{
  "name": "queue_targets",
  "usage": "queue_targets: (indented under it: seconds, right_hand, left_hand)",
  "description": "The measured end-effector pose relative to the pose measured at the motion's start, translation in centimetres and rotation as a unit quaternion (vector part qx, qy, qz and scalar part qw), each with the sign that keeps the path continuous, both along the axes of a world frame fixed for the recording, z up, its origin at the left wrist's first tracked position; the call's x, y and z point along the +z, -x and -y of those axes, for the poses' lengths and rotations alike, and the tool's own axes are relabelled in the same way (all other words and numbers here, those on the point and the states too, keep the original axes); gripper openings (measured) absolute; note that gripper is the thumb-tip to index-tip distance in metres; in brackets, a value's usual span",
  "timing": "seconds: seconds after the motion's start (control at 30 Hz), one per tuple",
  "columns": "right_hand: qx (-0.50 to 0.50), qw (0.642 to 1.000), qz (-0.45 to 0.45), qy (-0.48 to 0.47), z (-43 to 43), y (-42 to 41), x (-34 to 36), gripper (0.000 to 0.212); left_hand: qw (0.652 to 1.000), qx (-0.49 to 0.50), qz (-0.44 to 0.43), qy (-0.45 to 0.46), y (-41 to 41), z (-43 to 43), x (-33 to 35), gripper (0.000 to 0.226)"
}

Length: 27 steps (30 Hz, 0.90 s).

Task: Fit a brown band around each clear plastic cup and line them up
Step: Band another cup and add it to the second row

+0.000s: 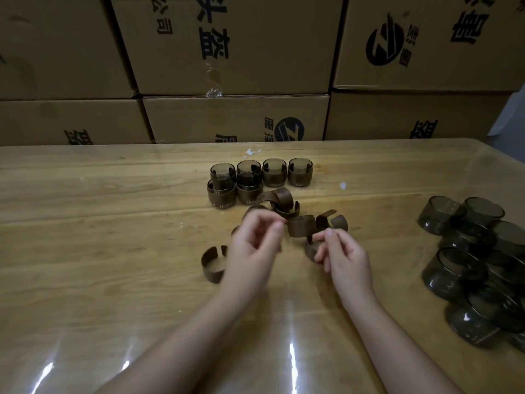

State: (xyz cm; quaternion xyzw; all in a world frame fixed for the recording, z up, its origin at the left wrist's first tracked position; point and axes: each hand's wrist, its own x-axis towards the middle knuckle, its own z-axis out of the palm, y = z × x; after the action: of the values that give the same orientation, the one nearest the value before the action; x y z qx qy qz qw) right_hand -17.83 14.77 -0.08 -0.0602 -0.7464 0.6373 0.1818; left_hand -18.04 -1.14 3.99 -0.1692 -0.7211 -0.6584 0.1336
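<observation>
Two bare hands are hovering over a loose heap of brown bands (287,211) near the middle of a wooden table (99,223) covered with clear film. The left hand (252,245) is curling its fingers loosely, thumb and forefinger nearly meeting, above the heap; whether it is pinching anything cannot be told. The right hand (341,257) is closing thumb and fingertips on the rim of one band (309,248) lying just under it, though the fingers are hiding most of the contact.

Each band is an open ring with a gap in it, like a letter C. One stray band (213,263) is standing on edge just left of the left wrist. Beyond the heap, six banded cups (255,180) are sitting in two short rows, four behind and two in front, touching one another. Bare cups (468,251), dark-tinted but see-through, are piled on their sides and upright at the right edge of the table. Cardboard boxes (233,66) are stacked behind the table.

Judging by their look, the bands are seeming light, thin and springy, so spreading one at its gap and holding it by the two ends should be working best. Cups appear light and smooth, likely slippery, so gripping around the wall near the rim looks safest.
</observation>
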Motion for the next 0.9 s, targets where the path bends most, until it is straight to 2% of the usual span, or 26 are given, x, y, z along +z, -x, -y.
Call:
queue_targets:
  seconds: [0.1, 0.17, 0.2, 0.27, 0.33, 0.4, 0.47, 0.6, 0.73, 0.9]
  right_hand:
    - [-0.058, 0.998, 0.01, -0.036, -0.6, -0.2, 0.3, 0.027]
    - [-0.121, 0.982, -0.002, -0.144, -1.5, -0.4, 0.8, 0.025]
    - [-0.158, 0.962, -0.003, -0.224, -2.1, -0.4, 1.1, 0.025]
    - [-0.228, 0.891, 0.029, -0.392, -3.5, -0.5, 1.9, 0.025]
    - [-0.245, 0.818, 0.131, -0.504, -4.9, -0.5, 2.7, 0.027]
    - [-0.211, 0.78, 0.249, -0.533, -5.7, -0.8, 3.3, 0.031]
    - [-0.17, 0.762, 0.314, -0.54, -5.9, -0.9, 3.1, 0.033]
    - [-0.174, 0.754, 0.317, -0.548, -6.3, -0.7, 3.0, 0.029]
    - [-0.204, 0.747, 0.323, -0.544, -7.5, -0.6, 3.1, 0.038]
    - [-0.218, 0.782, 0.298, -0.502, -8.1, -0.6, 3.6, 0.038]
  left_hand:
    - [0.992, -0.068, 0.081, 0.062, -1.1, -1.3, -2.3, 0.012]
    - [0.986, -0.082, 0.12, 0.083, -1.1, -1.2, -3.1, 0.012]
    - [0.985, -0.08, 0.128, 0.084, -1.0, -1.0, -3.3, 0.013]
    - [0.985, -0.067, 0.132, 0.083, -0.7, -0.3, -3.6, 0.013]
    - [0.985, -0.05, 0.141, 0.081, -0.5, 0.5, -3.9, 0.014]
    - [0.985, -0.04, 0.155, 0.069, -0.3, 0.7, -4.1, 0.015]
    - [0.984, -0.037, 0.158, 0.074, -0.2, 0.6, -4.3, 0.015]
    - [0.979, -0.062, 0.163, 0.106, -0.2, 0.3, -4.5, 0.013]
    - [0.971, -0.093, 0.176, 0.131, -0.2, 0.3, -4.5, 0.012]
    - [0.966, -0.113, 0.16, 0.167, -0.3, 0.1, -4.4, 0.011]
